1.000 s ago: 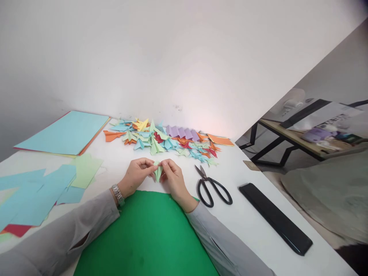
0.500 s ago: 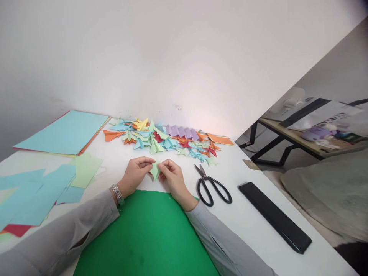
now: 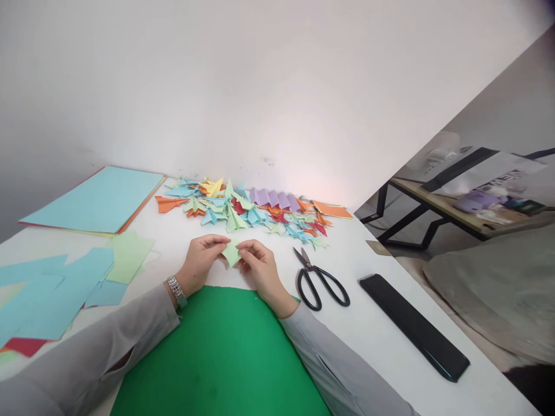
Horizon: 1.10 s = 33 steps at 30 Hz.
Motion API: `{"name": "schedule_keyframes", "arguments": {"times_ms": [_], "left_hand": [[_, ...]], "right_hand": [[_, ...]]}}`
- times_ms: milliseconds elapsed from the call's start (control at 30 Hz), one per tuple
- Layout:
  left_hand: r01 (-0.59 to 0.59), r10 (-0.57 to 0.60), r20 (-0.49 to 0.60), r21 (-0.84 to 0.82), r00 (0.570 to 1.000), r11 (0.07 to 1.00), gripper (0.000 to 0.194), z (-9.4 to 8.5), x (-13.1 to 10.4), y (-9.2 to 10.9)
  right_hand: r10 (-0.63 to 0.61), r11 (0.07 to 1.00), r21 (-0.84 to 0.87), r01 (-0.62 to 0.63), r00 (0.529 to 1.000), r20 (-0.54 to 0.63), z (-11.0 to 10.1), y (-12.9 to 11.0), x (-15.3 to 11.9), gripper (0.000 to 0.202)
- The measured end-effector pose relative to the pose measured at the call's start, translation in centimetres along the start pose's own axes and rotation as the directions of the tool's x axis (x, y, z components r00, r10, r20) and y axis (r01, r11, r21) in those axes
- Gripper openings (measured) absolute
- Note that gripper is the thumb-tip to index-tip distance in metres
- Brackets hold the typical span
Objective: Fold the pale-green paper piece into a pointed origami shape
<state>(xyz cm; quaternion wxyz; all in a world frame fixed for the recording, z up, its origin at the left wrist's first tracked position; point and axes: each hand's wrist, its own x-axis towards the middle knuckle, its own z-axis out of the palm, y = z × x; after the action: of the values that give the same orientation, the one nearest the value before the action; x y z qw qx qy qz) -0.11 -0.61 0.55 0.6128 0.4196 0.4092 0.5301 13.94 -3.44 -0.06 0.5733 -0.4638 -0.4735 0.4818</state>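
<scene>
Between my two hands is a small light green piece of folded paper [image 3: 232, 254], held a little beyond the far edge of a green sheet [image 3: 217, 352]. My left hand [image 3: 202, 260], with a metal watch on the wrist, pinches the paper's left side. On its right side, the thumb and fingers of my right hand [image 3: 260, 268] are closed on it. The fingers hide the paper's side edges. Just past the hands lies a heap of small folded paper pieces [image 3: 234, 219] in several colours. To the right rest black-handled scissors [image 3: 312, 277], blades slightly apart.
A stack of large sheets with light blue on top [image 3: 95, 199] lies at the back left. Loose blue and green paper pieces [image 3: 73, 294] spread nearer. A long black case [image 3: 414, 326] lies at the right by the white table's edge. Behind the heap stands a wall [image 3: 243, 86].
The green paper shows a wider face than before. My left hand has shifted slightly left and away from the right hand, which has hardly moved.
</scene>
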Motion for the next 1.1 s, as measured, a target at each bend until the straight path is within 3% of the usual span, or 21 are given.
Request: {"name": "schedule_keyframes", "arguments": {"times_ms": [133,333,600,800,1100], "left_hand": [[0.021,-0.022,0.061,0.032,0.998,0.999,0.017,0.2,-0.2,0.4],[-0.020,-0.019,0.178,0.216,0.984,0.976,0.026,0.4,-0.8,1.1],[0.057,-0.066,0.140,0.063,0.988,0.996,0.022,0.2,-0.3,0.7],[0.067,-0.078,0.164,0.071,0.983,0.995,0.030,0.0,-0.4,0.9],[0.074,-0.093,0.228,0.092,0.969,0.993,0.040,0.0,-0.6,1.2]], "right_hand": [[-0.006,1.000,0.014,0.006,0.999,-0.033,0.0,0.0,0.1,0.012],[0.026,0.995,0.102,-0.015,0.994,-0.110,-0.1,0.2,0.3,0.015],[0.046,0.987,0.156,-0.031,0.994,-0.097,-0.3,0.2,0.4,0.015],[0.033,0.996,0.086,-0.026,0.996,-0.081,-0.2,0.0,0.2,0.018],[0.085,0.984,0.165,-0.068,0.992,-0.094,-0.5,0.3,0.5,0.017]]}}
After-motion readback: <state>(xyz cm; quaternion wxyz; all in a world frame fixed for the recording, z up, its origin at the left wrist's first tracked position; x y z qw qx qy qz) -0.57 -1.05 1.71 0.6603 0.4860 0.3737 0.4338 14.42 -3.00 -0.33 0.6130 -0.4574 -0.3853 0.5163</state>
